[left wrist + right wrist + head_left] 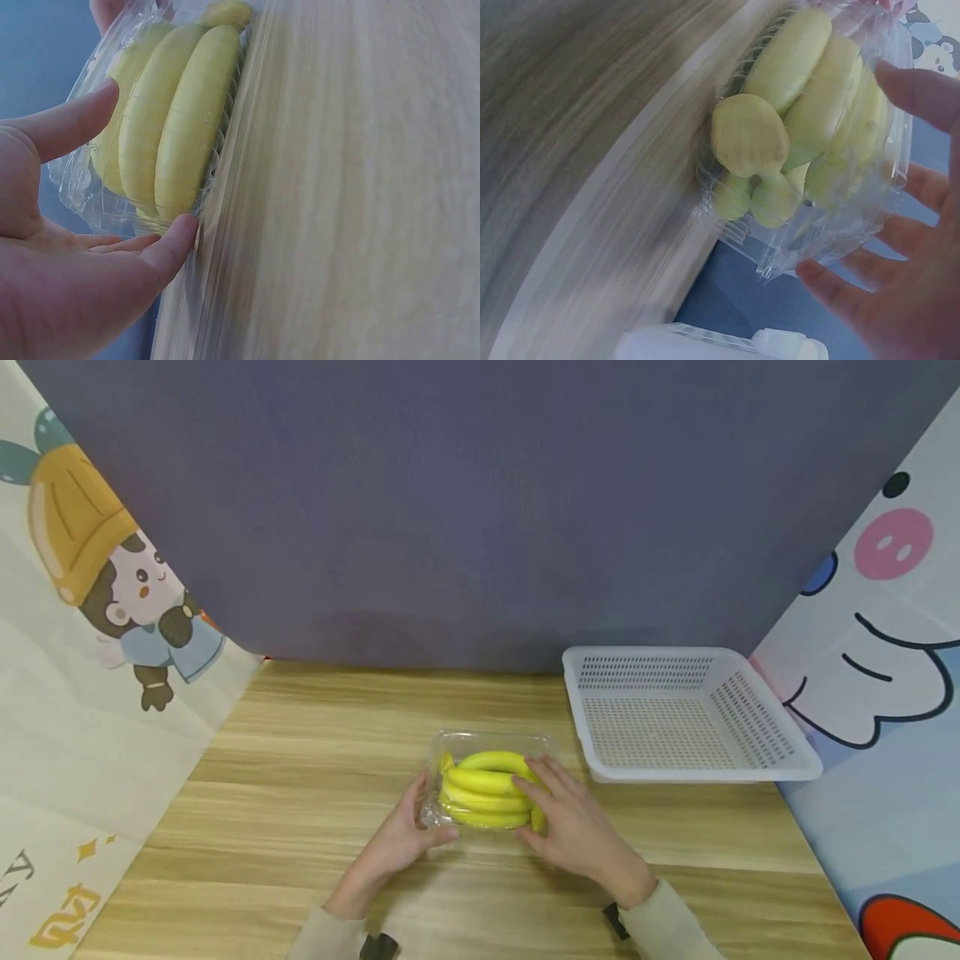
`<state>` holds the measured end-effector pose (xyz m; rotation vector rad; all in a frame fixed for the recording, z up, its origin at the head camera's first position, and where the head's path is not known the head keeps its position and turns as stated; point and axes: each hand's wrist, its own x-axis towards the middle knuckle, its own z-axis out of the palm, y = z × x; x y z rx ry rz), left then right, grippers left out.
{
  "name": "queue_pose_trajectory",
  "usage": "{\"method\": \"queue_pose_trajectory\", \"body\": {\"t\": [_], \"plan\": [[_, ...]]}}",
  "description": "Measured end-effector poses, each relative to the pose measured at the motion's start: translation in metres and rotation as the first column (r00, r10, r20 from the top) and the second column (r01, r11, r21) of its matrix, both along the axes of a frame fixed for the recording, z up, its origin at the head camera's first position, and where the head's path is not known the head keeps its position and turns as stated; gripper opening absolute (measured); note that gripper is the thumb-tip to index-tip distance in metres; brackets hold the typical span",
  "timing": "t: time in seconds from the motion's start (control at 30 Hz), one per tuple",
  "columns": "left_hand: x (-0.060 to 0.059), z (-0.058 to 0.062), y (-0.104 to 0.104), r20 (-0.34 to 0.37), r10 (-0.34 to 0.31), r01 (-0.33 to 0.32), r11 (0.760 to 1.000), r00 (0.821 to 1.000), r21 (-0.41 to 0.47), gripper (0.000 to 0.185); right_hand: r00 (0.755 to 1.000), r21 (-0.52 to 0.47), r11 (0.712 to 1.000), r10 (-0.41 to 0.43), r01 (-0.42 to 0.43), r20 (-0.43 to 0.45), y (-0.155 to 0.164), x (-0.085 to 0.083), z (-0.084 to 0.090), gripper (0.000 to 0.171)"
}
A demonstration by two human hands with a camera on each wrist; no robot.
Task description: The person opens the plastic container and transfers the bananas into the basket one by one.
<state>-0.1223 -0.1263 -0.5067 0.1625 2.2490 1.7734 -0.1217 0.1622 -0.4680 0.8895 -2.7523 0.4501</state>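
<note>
A clear plastic clamshell box point(495, 743) with several yellow bananas point(483, 782) inside lies on the table between my hands. At its left side, my left hand point(401, 835) touches the box with extended fingers; in the left wrist view its thumb point(82, 116) stands over the near side and a fingertip meets the bottom edge. My right hand point(573, 827) lies over the right part of the lid with fingers spread. In the right wrist view, the banana stems point(750, 139) face the camera through the plastic, and the right fingers point(904, 232) are fairly straight along the box.
A white perforated plastic basket point(693, 775) stands at the back right of the wooden table point(300, 760). Behind the table rises a dark grey panel point(480, 527). Cartoon-printed sheets flank both sides, the left sheet point(75, 735) and the right sheet point(885, 793).
</note>
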Motion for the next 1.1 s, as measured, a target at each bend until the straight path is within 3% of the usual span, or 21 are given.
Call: {"method": "queue_pose_trajectory", "body": {"t": [0.6, 1.1], "plan": [[0.0006, 0.0041, 0.0030, 0.015, 0.014, -0.014, 1.000, 1.000, 0.028, 0.111, 0.998, 0.041, 0.999, 0.020, -0.018, -0.060, 0.0016, -0.0031, 0.0006, 0.070], [0.0025, 0.0058, 0.0046, 0.032, 0.015, -0.016, 0.999, 0.999, 0.033, 0.111, 0.978, 0.088, 0.993, 0.090, -0.075, -0.188, 0.0028, -0.0044, 0.0016, 0.063]]}}
